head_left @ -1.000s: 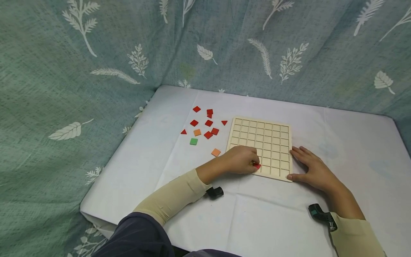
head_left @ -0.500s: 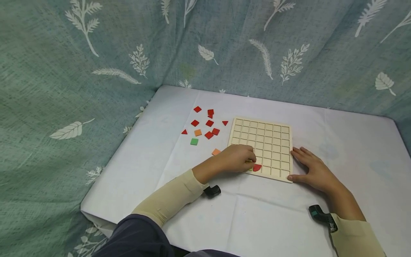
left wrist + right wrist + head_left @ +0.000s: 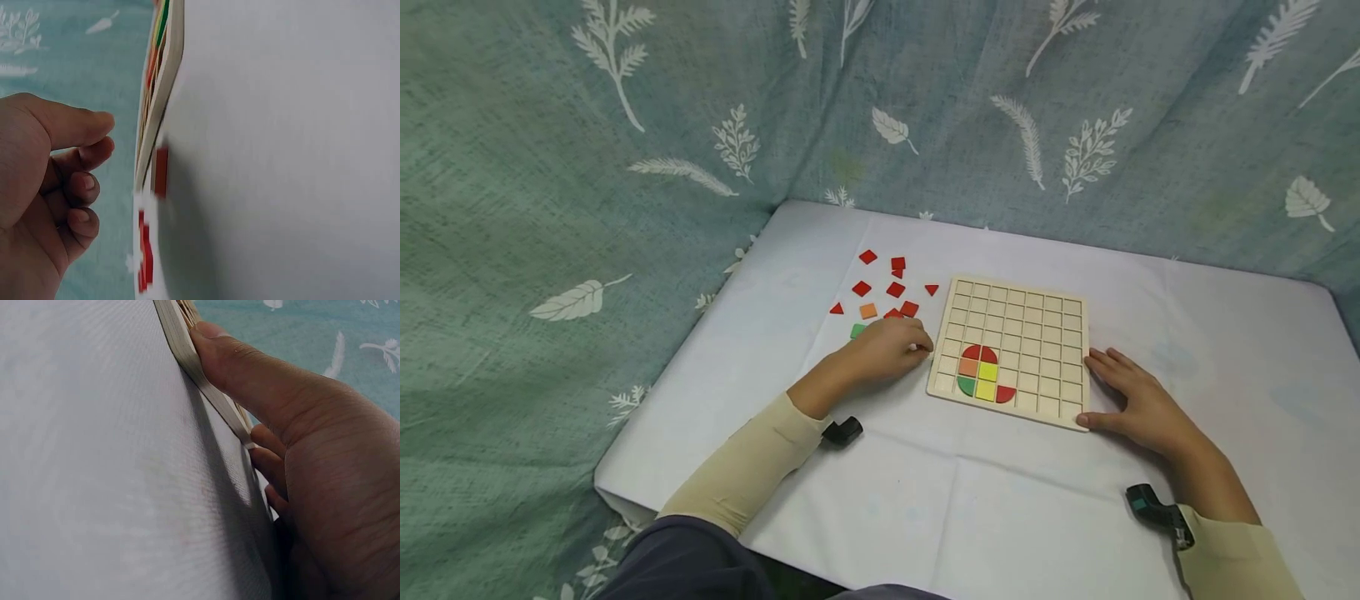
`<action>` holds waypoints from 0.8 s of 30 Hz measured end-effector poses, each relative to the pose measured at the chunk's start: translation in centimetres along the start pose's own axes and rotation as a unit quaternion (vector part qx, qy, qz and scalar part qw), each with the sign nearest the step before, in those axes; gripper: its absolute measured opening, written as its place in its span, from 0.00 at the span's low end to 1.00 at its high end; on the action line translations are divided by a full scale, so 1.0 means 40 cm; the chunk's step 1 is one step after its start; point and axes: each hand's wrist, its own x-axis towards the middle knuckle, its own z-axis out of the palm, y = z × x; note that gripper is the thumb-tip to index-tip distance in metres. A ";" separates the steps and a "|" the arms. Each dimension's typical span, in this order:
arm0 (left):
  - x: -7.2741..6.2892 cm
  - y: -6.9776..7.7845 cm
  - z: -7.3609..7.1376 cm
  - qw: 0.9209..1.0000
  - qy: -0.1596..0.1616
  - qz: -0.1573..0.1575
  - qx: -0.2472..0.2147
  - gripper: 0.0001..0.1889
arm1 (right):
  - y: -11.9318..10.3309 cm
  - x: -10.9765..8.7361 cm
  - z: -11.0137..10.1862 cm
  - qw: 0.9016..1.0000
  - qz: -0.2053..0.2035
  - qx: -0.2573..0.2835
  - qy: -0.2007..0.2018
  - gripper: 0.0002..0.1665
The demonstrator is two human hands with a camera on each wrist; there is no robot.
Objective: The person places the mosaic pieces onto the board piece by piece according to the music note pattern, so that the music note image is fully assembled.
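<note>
In the head view, my left hand [image 3: 891, 350] hovers left of the wooden grid board [image 3: 1052, 354]. Its fingers are loosely curled in the left wrist view, with nothing between thumb and fingertips. Beneath it an orange tile [image 3: 160, 172] lies on the table, hidden in the head view. Seated in the board are red quarter-circle tiles [image 3: 1005, 393], an orange square [image 3: 968, 367], yellow squares [image 3: 986, 390] and a green quarter circle [image 3: 966, 386]. My right hand [image 3: 1138, 404] rests at the board's right edge, its thumb on the near corner and its fingers along the side.
Several red squares [image 3: 895, 289] and red triangles [image 3: 932, 290] lie loose left of the board, along with an orange square [image 3: 868, 311] and a partly covered green square [image 3: 857, 331]. A white cloth covers the table [image 3: 955, 500]; a leaf-patterned curtain [image 3: 962, 108] stands behind.
My left hand has moved left off the board, uncovering the tiles set there, and now hangs over the loose orange tile. The right hand stays at the board's edge.
</note>
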 end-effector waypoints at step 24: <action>-0.090 -0.107 -0.001 0.994 0.004 -0.060 -0.089 0.13 | -0.002 -0.003 0.002 1.000 0.005 0.005 -0.001 0.65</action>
